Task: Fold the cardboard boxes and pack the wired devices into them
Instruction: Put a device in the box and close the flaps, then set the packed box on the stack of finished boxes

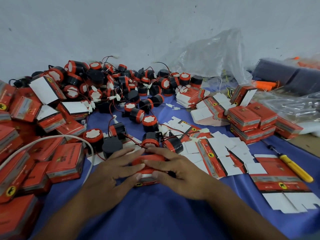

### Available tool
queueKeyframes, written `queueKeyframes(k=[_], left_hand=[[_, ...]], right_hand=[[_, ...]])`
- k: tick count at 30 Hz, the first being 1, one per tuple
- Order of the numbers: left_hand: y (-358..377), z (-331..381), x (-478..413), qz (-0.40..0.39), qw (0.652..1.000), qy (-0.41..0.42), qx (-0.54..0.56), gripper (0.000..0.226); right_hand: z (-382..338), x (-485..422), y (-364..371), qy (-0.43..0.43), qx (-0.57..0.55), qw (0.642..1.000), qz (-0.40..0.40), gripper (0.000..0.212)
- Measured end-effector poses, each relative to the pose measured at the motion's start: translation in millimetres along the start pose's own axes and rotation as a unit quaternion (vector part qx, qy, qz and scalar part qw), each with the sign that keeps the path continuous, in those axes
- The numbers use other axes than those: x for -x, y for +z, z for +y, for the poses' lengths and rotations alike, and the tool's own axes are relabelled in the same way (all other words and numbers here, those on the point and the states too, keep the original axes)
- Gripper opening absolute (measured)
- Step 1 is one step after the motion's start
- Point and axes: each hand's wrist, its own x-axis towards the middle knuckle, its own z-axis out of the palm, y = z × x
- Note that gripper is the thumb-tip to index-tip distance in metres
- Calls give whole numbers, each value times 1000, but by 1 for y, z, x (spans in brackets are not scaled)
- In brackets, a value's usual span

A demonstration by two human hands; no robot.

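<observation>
A small red cardboard box [148, 180] sits on the blue cloth at the centre, with the rim of a red and black wired device [149, 157] showing in its open top. My left hand [110, 172] grips the box from the left, fingers over the top, thumb at the white flap. From the right, my right hand [174, 168] grips it the same way. Behind lies a heap of wired devices [110, 85]. Flat unfolded boxes [213, 153] lie to the right.
Closed red boxes are piled at the left [65, 161] and stacked at the right [251, 122]. A yellow-handled screwdriver [294, 167] lies at the right. A white cable [52, 138] arcs across the left boxes. Clear plastic bags [216, 54] lie behind.
</observation>
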Motion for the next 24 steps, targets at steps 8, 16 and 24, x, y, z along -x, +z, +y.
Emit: queueKeyframes(k=[8, 16, 24], left_hand=[[5, -1, 4, -12, 994, 81, -65, 42], [15, -7, 2, -23, 996, 82, -24, 36], [15, -20, 7, 68, 998, 0, 1, 57]], right_hand=[[5, -1, 0, -18, 37, 999, -16, 52], [10, 2, -1, -26, 63, 998, -16, 57], [-4, -1, -24, 18, 31, 992, 124, 50]])
